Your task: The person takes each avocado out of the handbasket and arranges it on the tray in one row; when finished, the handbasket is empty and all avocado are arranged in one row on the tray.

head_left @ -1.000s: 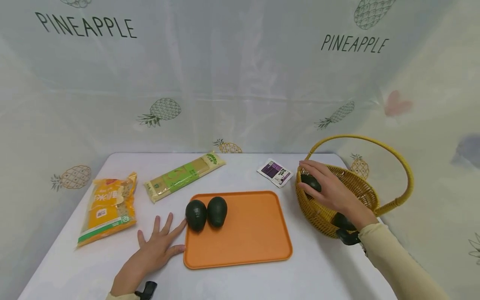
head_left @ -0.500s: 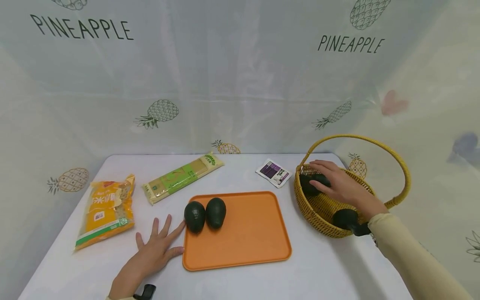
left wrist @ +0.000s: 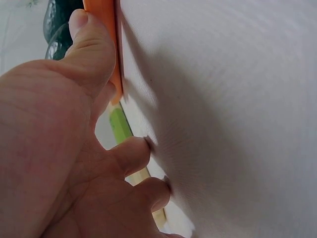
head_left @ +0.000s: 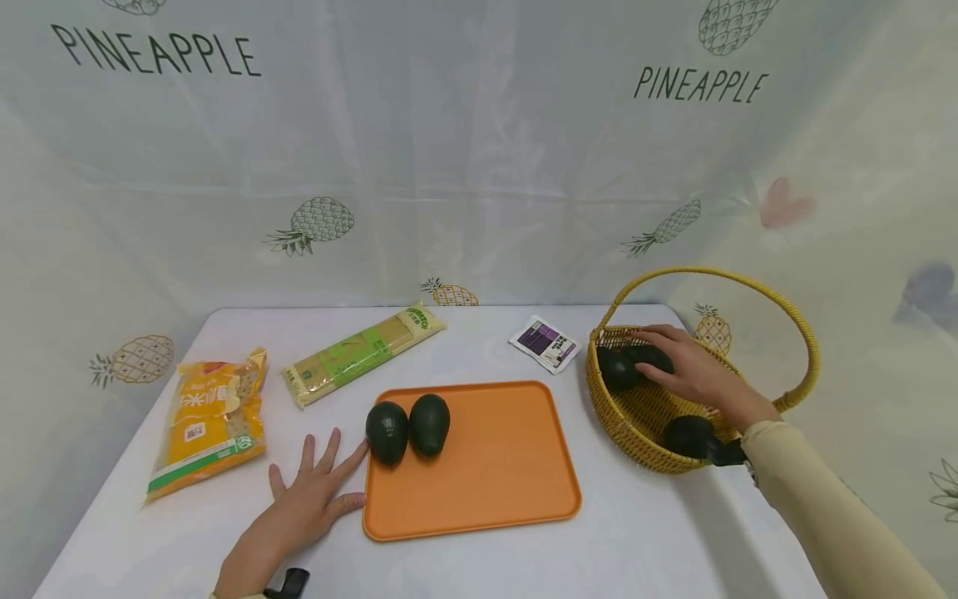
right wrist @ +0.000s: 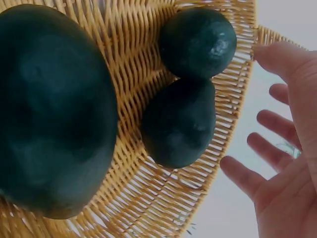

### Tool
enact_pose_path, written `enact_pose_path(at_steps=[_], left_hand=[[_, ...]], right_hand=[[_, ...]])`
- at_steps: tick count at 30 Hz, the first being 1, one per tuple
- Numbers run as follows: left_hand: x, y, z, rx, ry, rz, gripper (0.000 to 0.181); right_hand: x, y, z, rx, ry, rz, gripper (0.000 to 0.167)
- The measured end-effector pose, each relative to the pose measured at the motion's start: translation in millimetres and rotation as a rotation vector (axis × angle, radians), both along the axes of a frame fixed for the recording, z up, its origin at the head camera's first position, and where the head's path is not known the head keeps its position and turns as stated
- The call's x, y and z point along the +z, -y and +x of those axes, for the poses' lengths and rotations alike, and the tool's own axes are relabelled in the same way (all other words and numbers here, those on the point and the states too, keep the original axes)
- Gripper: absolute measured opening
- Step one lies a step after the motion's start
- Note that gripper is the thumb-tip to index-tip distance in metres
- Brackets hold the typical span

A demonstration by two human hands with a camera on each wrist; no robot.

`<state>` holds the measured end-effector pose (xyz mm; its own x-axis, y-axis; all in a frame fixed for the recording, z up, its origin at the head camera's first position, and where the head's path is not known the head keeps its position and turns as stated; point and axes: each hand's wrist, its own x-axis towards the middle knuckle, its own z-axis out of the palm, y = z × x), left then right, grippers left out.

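Observation:
My left hand [head_left: 299, 507] lies spread on the table, its thumb and index finger at the left edge of an orange tray [head_left: 494, 457]. In the left wrist view, the thumb of this hand [left wrist: 64, 129] is against the tray's rim [left wrist: 105, 20]. Two dark green avocados [head_left: 387, 433] sit side by side on the tray's upper left. Over the yellow wicker basket [head_left: 621, 424] hovers my right hand [head_left: 696, 366], fingers extended. Inside the basket are two touching avocados [right wrist: 178, 124] and a nearer avocado [right wrist: 49, 109]. The right wrist view shows the hand [right wrist: 292, 193] apart from them.
A yellow grain bag [head_left: 213, 416] lies at the left. Behind the tray is a long green-and-beige packet [head_left: 367, 353]. A small white-and-purple sachet [head_left: 545, 344] lies left of the basket, whose tall handle [head_left: 763, 291] arches over its right side.
My right hand has drawn rightward from the basket's left rim, and two avocados now show side by side where it was. The left hand stays put; the view shifts slightly.

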<state>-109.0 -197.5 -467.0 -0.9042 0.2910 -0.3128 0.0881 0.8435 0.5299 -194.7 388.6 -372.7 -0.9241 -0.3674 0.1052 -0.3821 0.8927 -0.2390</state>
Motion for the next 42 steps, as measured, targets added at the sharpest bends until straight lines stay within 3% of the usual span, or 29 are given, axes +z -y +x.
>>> enact_pose_path(at_steps=[6,11,18,29,33,42], left_hand=[[-3.0,2.0,-1.9,0.011,0.016,-0.007,0.087],[-6.4,2.3,-1.9,0.013,0.026,0.003,0.087],[-5.2,-0.4,-2.2,0.01,0.017,-0.004,0.087],[-3.9,0.8,-1.7,0.015,0.024,0.005,0.087],[-2.9,0.6,-1.4,0.015,0.035,0.012,0.087],[-0.9,-0.1,-1.2,0.015,0.032,0.005,0.087]], right_hand=[[7.5,11.8,-7.7,0.08,0.099,0.028,0.07],[3.9,20.5,-16.9,0.141,0.116,0.027,0.075],[-6.6,22.9,-22.0,0.109,0.175,-0.029,0.078],[-24.1,27.7,-30.5,0.103,0.282,-0.024,0.086],[-27.1,27.1,-31.4,0.103,0.286,-0.026,0.086],[-28.3,23.1,-29.3,0.107,0.2,-0.056,0.065]])
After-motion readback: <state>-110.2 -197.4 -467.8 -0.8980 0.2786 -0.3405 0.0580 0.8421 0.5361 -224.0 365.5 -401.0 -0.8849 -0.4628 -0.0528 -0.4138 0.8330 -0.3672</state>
